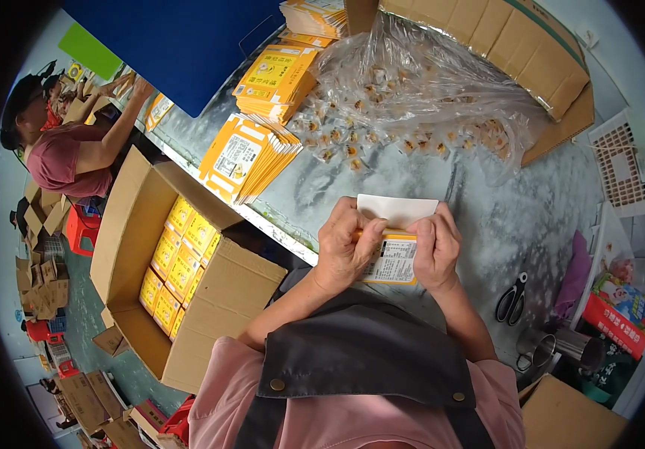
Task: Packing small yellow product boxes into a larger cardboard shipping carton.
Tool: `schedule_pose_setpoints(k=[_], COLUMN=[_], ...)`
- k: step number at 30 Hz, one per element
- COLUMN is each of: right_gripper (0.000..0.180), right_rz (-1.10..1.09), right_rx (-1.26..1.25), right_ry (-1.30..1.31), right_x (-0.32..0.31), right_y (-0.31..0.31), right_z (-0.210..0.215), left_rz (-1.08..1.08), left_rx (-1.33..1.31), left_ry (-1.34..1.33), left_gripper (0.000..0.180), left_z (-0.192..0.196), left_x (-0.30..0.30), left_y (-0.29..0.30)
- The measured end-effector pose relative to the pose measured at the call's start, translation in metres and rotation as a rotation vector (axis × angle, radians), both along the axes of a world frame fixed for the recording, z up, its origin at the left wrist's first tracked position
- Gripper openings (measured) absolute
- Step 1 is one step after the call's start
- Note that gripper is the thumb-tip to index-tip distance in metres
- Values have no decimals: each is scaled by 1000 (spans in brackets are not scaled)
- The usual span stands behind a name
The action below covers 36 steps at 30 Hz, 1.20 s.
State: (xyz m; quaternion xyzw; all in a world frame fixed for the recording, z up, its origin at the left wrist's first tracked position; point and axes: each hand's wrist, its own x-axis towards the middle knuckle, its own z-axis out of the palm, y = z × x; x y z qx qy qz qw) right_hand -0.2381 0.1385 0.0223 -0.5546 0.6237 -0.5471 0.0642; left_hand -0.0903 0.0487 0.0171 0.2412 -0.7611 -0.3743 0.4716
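Hands (390,251) on carton (393,243) — filled shipping box (180,269) beside.

Two hands are at work: one left hand (345,251) and one right hand (435,251), with one small yellow carton (393,258) between them. Flat yellow cartons lie on the table in four stacks (251,157); sheets per stack cannot be counted. One clear plastic bag (420,82) holds small wrapped pieces, too many and too small to count. Two large brown cardboard boxes are present: one on the table (517,45), one open on the floor (218,299) showing about ten filled yellow cartons in two rows. One pair of scissors (513,299). One metal cup (536,348). One white basket (625,161). One other person (64,153) nearby.
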Motion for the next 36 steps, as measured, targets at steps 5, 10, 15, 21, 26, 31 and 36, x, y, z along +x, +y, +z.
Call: schedule_pose_setpoints(k=[5, 10, 15, 21, 26, 31, 36], right_gripper=[23, 23, 20, 16, 29, 74, 55], right_rz=[-11, -7, -16, 31, 21, 208, 418], right_rx=[35, 0, -125, -127, -244, -129, 280], right_ry=[-31, 2, 10, 70, -280, -398, -583], right_x=[3, 1, 3, 8, 35, 36, 37], right_y=[-4, -6, -4, 1, -8, -20, -34], right_z=[-1, 4, 17, 21, 1, -3, -22], left_rz=[-27, -104, -150, -172, -115, 50, 123], left_rx=[50, 104, 102, -57, 34, 252, 413], left_ry=[-30, -5, 148, 100, 255, 146, 128], left_gripper=[21, 30, 42, 42, 62, 81, 66], left_z=[-4, 4, -5, -2, -13, -3, -9], left_x=[5, 6, 15, 24, 23, 39, 36], left_y=[1, 7, 7, 3, 12, 3, -8])
